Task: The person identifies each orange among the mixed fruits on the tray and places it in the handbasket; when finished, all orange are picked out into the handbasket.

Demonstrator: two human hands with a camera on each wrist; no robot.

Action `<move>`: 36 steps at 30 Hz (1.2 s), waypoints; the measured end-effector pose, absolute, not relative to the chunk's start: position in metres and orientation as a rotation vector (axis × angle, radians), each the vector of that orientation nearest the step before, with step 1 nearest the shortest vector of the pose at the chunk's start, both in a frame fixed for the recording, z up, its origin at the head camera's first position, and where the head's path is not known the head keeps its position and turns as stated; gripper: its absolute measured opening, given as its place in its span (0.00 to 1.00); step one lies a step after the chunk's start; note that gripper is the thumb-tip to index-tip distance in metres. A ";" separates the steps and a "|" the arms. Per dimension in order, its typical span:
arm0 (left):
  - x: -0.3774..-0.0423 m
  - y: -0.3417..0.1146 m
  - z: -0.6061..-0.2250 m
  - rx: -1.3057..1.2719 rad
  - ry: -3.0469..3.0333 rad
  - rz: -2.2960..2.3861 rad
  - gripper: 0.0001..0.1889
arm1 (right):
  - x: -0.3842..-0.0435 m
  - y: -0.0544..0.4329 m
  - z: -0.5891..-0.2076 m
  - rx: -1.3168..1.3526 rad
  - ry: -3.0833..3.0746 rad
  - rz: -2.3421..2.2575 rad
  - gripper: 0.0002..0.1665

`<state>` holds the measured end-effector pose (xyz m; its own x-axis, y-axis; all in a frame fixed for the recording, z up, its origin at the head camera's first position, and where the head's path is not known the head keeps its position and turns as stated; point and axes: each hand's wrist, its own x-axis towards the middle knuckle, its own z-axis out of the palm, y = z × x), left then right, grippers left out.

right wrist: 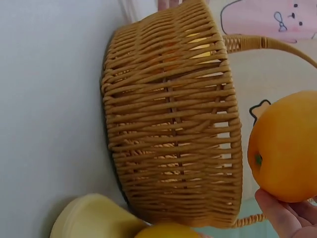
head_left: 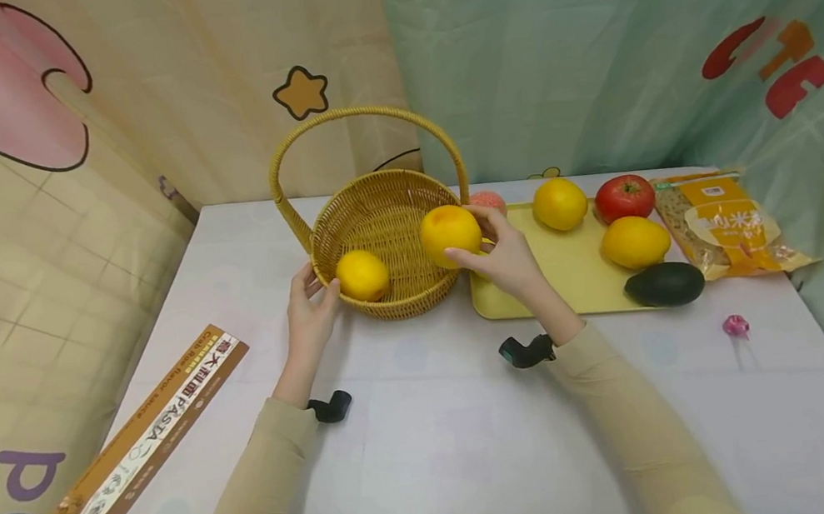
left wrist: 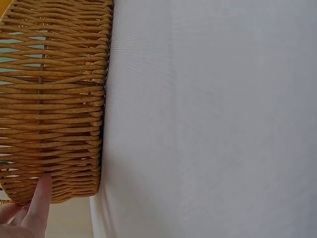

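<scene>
A wicker basket [head_left: 405,304] with a tall arched handle stands at the back of the table. My left hand [head_left: 308,314] holds its left side, thumb at the rim and fingers along the outer wall. In the left wrist view, a finger [left wrist: 40,201] lies against the weave. One yellow-orange fruit [head_left: 363,276] sits inside, near that hand. Over the basket's right rim, my right hand [head_left: 506,260] grips an orange [head_left: 451,236] between thumb and fingers. The right wrist view shows this orange [right wrist: 287,148] above rim height, its green stem mark visible.
Right of the basket, a yellow tray [head_left: 562,287] bears a yellow-orange fruit [head_left: 560,204], a red apple [head_left: 624,198], a mango-like yellow fruit [head_left: 635,242] and a dark green avocado-like fruit [head_left: 665,285]. Beyond lie a grain bag [head_left: 725,224] and pink lollipop [head_left: 736,327]; a pasta box [head_left: 152,435] is left.
</scene>
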<state>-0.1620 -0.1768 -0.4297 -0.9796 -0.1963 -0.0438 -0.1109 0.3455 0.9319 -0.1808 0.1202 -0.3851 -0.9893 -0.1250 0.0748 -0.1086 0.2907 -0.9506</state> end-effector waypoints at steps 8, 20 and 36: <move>-0.161 -0.176 -0.429 0.309 -2.506 -1.742 0.33 | -0.199 0.092 -0.387 -0.173 2.485 -1.815 0.46; -0.161 -0.176 -0.431 0.288 -2.500 -1.727 0.32 | -0.205 0.073 -0.393 -0.251 2.760 -1.351 0.52; -0.162 -0.176 -0.434 0.299 -2.500 -1.731 0.32 | -0.221 0.060 -0.401 -0.376 2.895 -0.968 0.44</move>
<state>-0.1623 -0.1763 -0.4339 -0.9772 -0.2087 -0.0398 -0.1107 0.3403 0.9338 -0.2206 0.0604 -0.4010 -0.9680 -0.2506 0.0149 -0.2091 0.7721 -0.6001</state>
